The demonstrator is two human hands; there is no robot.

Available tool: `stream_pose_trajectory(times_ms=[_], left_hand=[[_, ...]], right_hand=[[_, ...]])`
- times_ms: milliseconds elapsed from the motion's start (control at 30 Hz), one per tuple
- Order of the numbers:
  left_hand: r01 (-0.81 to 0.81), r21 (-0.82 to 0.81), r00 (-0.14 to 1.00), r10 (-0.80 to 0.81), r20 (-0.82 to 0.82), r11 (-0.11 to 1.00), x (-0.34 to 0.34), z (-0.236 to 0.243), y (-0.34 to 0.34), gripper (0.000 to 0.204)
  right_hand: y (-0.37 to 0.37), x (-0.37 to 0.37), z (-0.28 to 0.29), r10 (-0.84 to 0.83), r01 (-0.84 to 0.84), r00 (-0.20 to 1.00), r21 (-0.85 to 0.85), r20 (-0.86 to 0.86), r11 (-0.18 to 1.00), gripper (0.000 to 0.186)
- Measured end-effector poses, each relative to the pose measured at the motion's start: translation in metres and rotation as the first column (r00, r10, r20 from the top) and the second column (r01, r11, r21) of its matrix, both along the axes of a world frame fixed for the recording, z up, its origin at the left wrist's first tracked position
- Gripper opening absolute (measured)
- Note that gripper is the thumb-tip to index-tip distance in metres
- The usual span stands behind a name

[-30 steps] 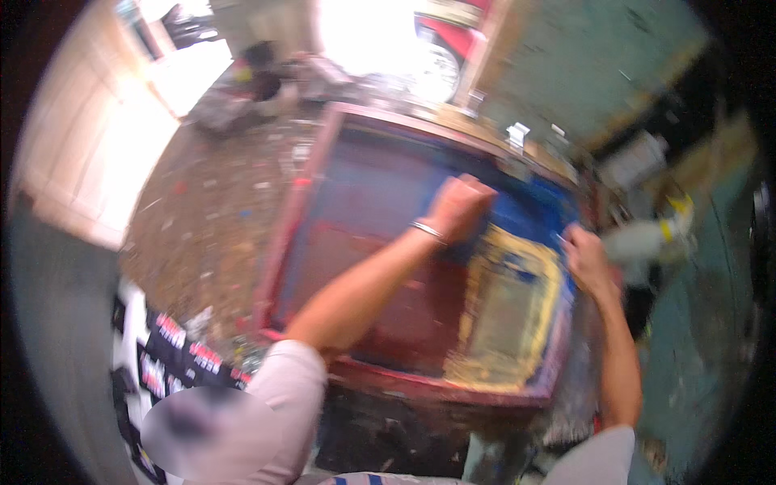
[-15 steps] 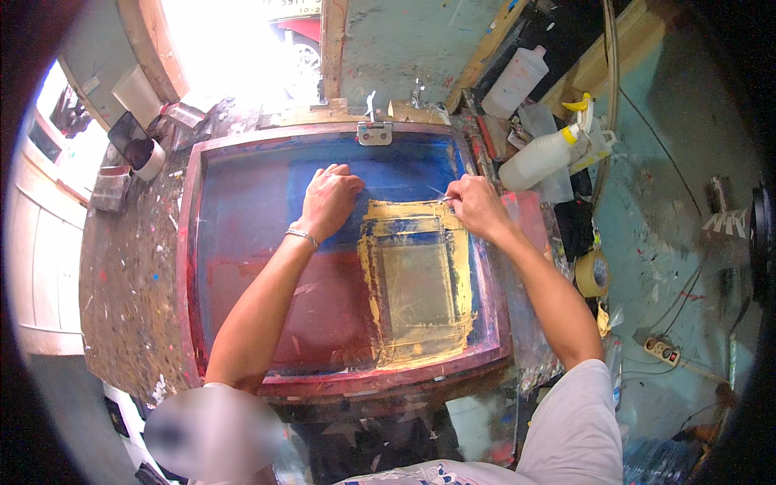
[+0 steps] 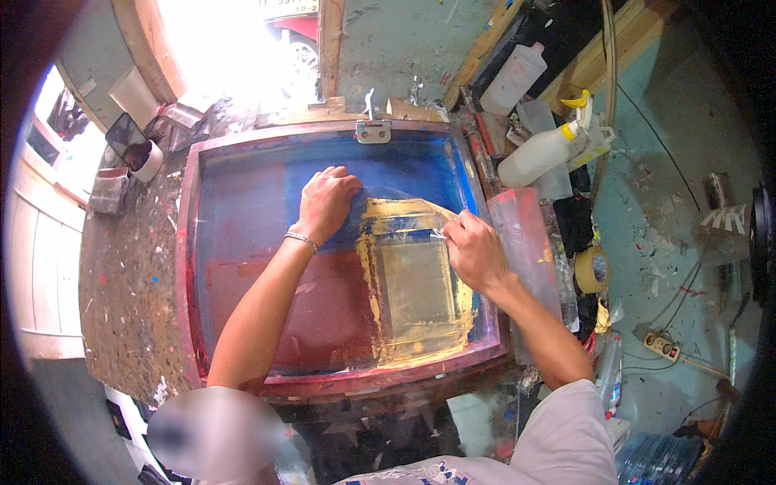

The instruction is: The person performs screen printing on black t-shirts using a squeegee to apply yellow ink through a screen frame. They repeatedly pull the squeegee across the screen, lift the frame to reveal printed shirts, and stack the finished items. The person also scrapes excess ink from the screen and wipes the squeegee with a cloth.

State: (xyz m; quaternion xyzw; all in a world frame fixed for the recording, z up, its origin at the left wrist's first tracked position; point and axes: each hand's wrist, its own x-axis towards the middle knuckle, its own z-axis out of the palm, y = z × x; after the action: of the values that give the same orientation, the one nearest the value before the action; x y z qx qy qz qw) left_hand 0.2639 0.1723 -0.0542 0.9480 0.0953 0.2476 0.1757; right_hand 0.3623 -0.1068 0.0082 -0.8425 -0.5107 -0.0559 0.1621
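A screen-printing frame (image 3: 191, 267) lies on the worktable, its mesh stained blue and dark red. On the right part of its mesh, yellow ink (image 3: 373, 311) surrounds a paler rectangle. My right hand (image 3: 477, 246) is closed at the top right corner of that patch, pinching a yellow-smeared strip of tape (image 3: 432, 208) that is lifted at this end. A small whitish bit (image 3: 438, 234) sticks out by its fingers. Over the blue mesh, left of the yellow patch, my left hand (image 3: 326, 202) is closed with fingers curled under; what they hold, if anything, is hidden.
A metal hinge clamp (image 3: 373, 132) grips the frame's far edge. To the right are a white spray bottle (image 3: 537, 158), a pale plastic jug (image 3: 514, 79) and a tape roll (image 3: 591, 270). A white cup (image 3: 147, 162) stands at the far left of the worktable (image 3: 129, 275).
My right hand has moved toward me and slightly right, and the right end of the yellow-smeared strip has come up with it. My left hand has hardly moved.
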Motion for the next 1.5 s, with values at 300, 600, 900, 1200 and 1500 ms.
stream_pose_trajectory(times_ms=[300,600,900,1200,1500], left_hand=[[0.012,0.000,1.000,-0.012,0.007,1.000,-0.002,0.000,0.002,0.014],[0.040,0.033,0.997,-0.042,0.062,0.999,-0.009,0.000,0.000,0.025],[0.134,0.079,0.990,-0.137,0.030,0.988,-0.014,-0.001,0.004,0.032],[0.151,0.105,0.989,-0.149,-0.023,0.983,-0.017,0.006,0.002,0.009],[0.061,0.151,0.990,-0.040,-0.135,0.987,-0.045,0.015,-0.038,0.012]], right_hand=[[-0.004,-0.044,0.001,0.044,-0.044,0.996,0.007,0.077,0.999,0.005],[-0.011,-0.068,-0.002,0.036,-0.036,0.992,-0.005,0.124,0.999,0.010],[-0.014,-0.081,-0.012,0.027,-0.030,0.998,0.072,0.053,0.997,0.009],[-0.016,-0.086,-0.020,-0.065,0.092,0.994,0.374,-0.084,0.923,0.010],[-0.021,-0.086,-0.032,-0.143,0.222,0.973,0.547,-0.183,0.807,0.004]])
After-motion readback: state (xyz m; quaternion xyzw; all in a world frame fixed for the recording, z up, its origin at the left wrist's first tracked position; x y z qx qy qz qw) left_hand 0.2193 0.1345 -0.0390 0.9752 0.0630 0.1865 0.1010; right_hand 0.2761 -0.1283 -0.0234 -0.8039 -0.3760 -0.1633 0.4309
